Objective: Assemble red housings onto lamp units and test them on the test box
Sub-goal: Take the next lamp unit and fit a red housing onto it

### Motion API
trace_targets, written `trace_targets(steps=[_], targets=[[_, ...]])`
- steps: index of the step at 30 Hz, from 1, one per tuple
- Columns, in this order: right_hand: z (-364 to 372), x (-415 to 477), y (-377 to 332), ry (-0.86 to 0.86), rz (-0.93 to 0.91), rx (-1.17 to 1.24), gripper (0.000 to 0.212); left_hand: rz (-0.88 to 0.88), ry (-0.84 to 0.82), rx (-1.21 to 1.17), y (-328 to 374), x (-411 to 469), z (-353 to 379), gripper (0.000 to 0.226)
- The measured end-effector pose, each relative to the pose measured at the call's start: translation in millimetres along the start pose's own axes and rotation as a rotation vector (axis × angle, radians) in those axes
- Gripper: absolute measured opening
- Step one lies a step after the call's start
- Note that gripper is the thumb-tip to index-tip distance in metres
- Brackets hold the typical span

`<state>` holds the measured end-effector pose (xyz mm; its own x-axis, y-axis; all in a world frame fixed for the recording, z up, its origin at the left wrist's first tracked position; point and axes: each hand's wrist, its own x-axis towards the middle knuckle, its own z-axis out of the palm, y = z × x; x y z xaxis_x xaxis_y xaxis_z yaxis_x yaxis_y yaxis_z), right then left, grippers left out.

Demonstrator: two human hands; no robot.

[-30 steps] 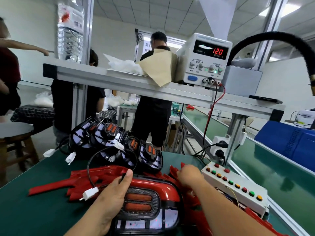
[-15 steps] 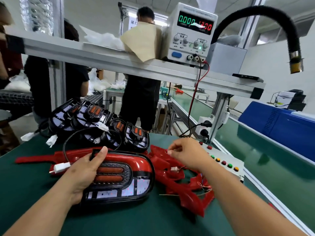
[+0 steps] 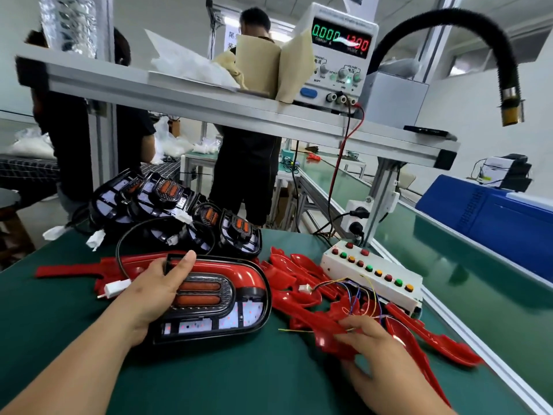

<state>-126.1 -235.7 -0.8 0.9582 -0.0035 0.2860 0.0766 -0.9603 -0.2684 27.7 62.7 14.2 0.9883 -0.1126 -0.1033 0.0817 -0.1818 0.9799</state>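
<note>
Green bench (image 3: 239, 381): right hand (image 3: 369, 342) now lower, seemingly gripping red housings (image 3: 311, 320).

The red housings (image 3: 287, 274) were glossy moulded plastic. The lamp unit (image 3: 209, 295) had a shiny black plastic rim and smooth lenses. The surface (image 3: 227, 378) was covered in matt green matting. The shelf (image 3: 209, 106) was dull grey metal, and the hose (image 3: 449, 22) was ribbed and black with a brassy tip.
</note>
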Motion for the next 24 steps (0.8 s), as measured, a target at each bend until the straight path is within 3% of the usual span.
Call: trace_targets(steps=[4,7,11,16,24], targets=[[-39.9,1.9,-3.6,0.247,-0.039,0.321,0.013,-0.019,0.064,0.291,5.6,-5.7,-14.2,0.086],[-72.5,16.6,-13.0,0.321,0.070,0.824,0.011,-0.131,-0.032,0.273,4.9,-4.5,-18.1,0.068],[-67.4,49.9,-35.1,0.117,0.203,1.401,0.016,-0.223,-0.069,0.084,2.9,-7.1,-7.4,0.042],[-13.2,87.8,-70.0,-0.268,0.388,1.445,0.015,-0.254,-0.132,-0.148,0.2,-6.2,-3.2,0.030],[27.2,93.0,-59.1,-0.186,0.434,1.503,0.021,-0.201,-0.159,-0.335,-4.4,-0.1,6.9,0.030]])
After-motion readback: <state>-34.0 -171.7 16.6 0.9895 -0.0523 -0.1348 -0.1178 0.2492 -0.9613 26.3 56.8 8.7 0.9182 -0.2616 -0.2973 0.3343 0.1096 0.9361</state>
